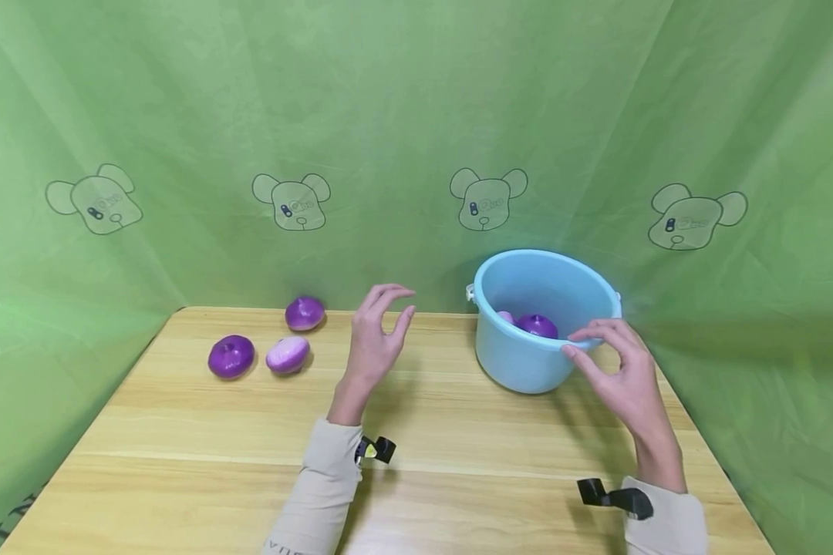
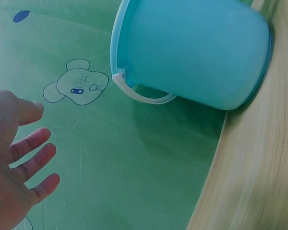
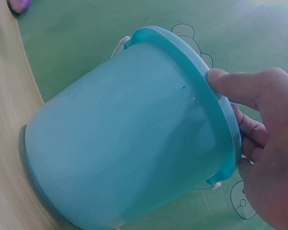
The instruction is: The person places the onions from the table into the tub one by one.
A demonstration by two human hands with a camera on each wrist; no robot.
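Observation:
At the right of the head view a light blue bucket (image 1: 517, 366) stands upright on the table. My right hand (image 1: 628, 381) pinches its near right rim; in the right wrist view the thumb (image 3: 225, 82) lies on the outer edge, with the other fingers on the far side. Inside the bucket lies a purple onion (image 1: 537, 325), with a paler one (image 1: 505, 317) partly hidden beside it. Holding nothing, my left hand (image 1: 376, 339) hovers over the middle of the table, fingers loosely bent and apart. Left of it are three onions: one dark purple (image 1: 231, 357), one half pale (image 1: 288, 355), one farther back (image 1: 305, 314).
The wooden table (image 1: 451, 439) ends at the back against a green curtain (image 1: 396, 116) printed with bear heads, which also hangs along both sides. A white bucket handle (image 2: 144, 99) hangs at the bucket's far side. Each sleeve has a black strap at the wrist.

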